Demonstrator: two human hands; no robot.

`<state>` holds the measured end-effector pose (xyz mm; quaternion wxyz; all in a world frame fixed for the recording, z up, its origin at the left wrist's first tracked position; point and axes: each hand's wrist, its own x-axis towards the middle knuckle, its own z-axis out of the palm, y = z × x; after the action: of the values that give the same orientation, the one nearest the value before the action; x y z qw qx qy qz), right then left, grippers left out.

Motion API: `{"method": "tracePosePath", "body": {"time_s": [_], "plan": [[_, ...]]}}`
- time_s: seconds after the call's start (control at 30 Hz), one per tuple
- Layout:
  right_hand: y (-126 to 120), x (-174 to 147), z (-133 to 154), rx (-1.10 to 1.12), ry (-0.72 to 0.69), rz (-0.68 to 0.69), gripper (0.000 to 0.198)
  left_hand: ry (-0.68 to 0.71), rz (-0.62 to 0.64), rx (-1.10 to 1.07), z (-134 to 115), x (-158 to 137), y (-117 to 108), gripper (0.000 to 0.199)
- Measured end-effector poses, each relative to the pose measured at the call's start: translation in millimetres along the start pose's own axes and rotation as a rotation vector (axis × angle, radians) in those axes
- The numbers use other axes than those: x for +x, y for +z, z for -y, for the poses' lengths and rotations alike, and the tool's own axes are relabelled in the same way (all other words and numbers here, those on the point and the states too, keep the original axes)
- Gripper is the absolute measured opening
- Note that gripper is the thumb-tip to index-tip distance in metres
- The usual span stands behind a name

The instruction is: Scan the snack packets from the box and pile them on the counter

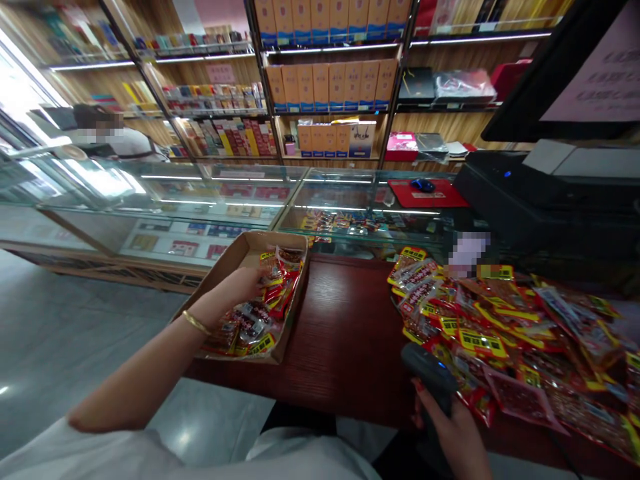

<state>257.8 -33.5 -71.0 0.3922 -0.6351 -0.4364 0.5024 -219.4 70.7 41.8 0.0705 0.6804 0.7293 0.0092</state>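
My left hand (244, 284) reaches into an open cardboard box (234, 257) at the left of the counter. Its fingers are bent together on a snack packet (271, 268); the fingertips are partly hidden. Several more red and yellow snack packets (260, 323) lie around it in the box. My right hand (453, 427) is wrapped round the handle of a black barcode scanner (430, 371), whose small blue light is lit. Beside the scanner, a large heap of snack packets (480, 341) in red, yellow and clear wrapping covers the right of the counter.
The dark red wooden counter (345, 320) runs between box and heap. Behind it stands a glass display case (240, 175). A computer mouse (423, 185) rests on a red mat (400, 193). A black machine (500, 200) and a screen (595, 80) are at right. Another person (133, 143) is at far left.
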Motion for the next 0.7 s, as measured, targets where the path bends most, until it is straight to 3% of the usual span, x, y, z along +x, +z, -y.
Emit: {"method": "tracePosePath", "body": {"time_s": [0.13,0.27,0.37,0.53,0.63,0.7], "plan": [[-4,3,-6,-0.026,0.006,0.030,0.063,-0.078,-0.007,0.046,-2,-27,-8,0.028],[-4,4,-3,0.002,0.023,0.040,0.064,-0.160,-0.347,-0.068,-29,-58,-15,0.034],[-2,3,-2,0.029,0.042,0.033,0.065,-0.232,-0.543,-0.349,-53,-69,-10,0.028],[1,-1,-4,0.034,0.030,-0.035,0.061,-0.414,-0.666,-1.139,-67,-62,11,0.021],[1,-1,-6,0.030,0.034,-0.027,0.059,-0.463,-0.701,-1.340,-62,-61,17,0.024],[-1,0,-7,0.026,0.030,-0.007,0.056,-0.409,-0.647,-1.365,-59,-64,16,0.029]]}}
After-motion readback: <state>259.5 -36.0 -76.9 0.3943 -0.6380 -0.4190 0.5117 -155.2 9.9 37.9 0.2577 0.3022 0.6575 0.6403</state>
